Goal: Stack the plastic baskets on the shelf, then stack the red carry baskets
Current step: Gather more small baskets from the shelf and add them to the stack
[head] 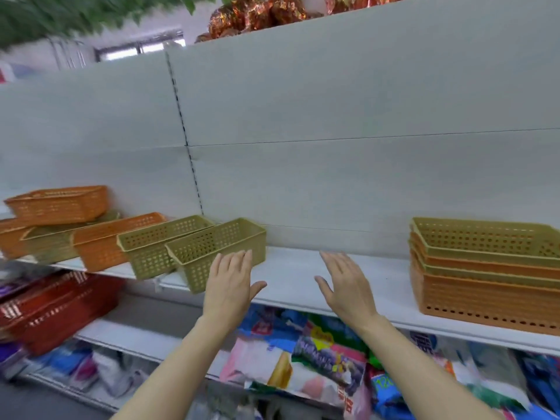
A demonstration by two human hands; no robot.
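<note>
A stack of orange and olive plastic baskets (488, 274) stands at the right of the white shelf (297, 283). At the left lie loose baskets: the nearest olive basket (209, 250), a second olive basket (151, 247), an orange basket (100, 241) and an orange basket resting on top of others (57, 204). Red carry baskets (51, 307) sit on a lower shelf at the left. My left hand (231, 283) is open, just in front of the nearest olive basket. My right hand (345, 286) is open over the bare middle of the shelf, holding nothing.
Colourful packaged goods (318, 359) fill the shelf below. The white back panel (333, 116) rises behind the baskets. Foil-wrapped items (257, 13) sit on the top shelf. Green leaves (60, 16) hang at the upper left.
</note>
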